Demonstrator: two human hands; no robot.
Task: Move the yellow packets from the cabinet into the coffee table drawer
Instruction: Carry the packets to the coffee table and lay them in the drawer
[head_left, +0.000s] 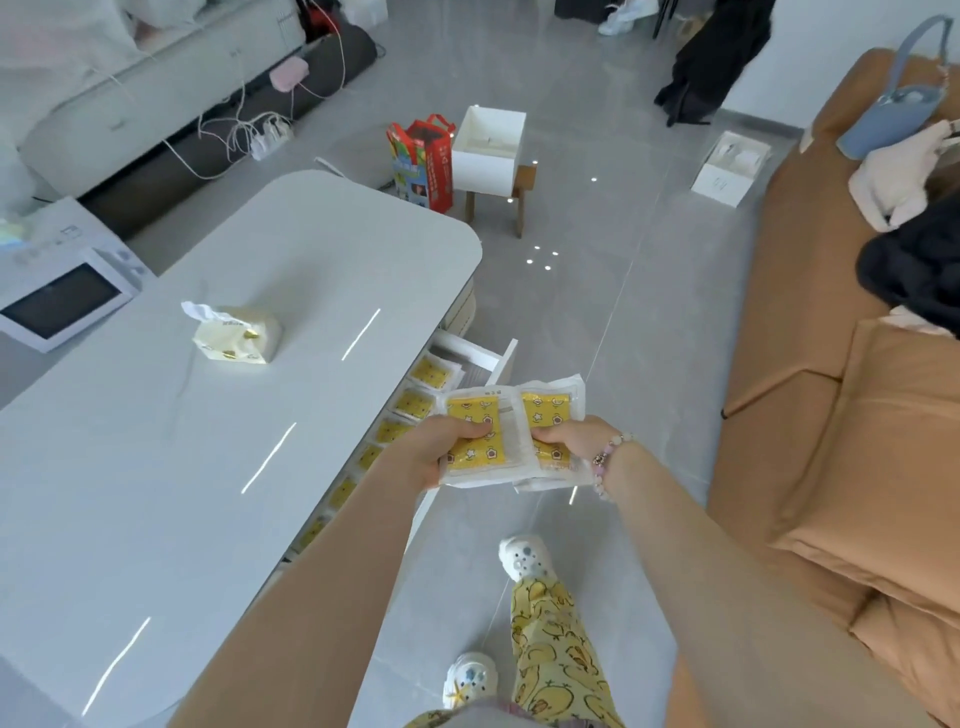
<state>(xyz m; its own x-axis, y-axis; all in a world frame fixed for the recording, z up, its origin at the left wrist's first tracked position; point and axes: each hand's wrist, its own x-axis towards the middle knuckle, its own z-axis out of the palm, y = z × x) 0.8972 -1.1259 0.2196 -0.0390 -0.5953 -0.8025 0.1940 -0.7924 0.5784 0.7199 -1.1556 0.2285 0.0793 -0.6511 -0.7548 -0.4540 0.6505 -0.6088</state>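
One yellow packet (474, 441) is gripped by the left hand (439, 453) and a second packet (551, 408) by the right hand (569, 441), just beside the open drawer (503, 359). More packets (430, 372) are lined up inside it, below the white surface (249, 441), where a tissue pack (240, 333) is laid.

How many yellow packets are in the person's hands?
2: the left packet in the left hand, the right packet in the right hand. More may be hidden stacked underneath.
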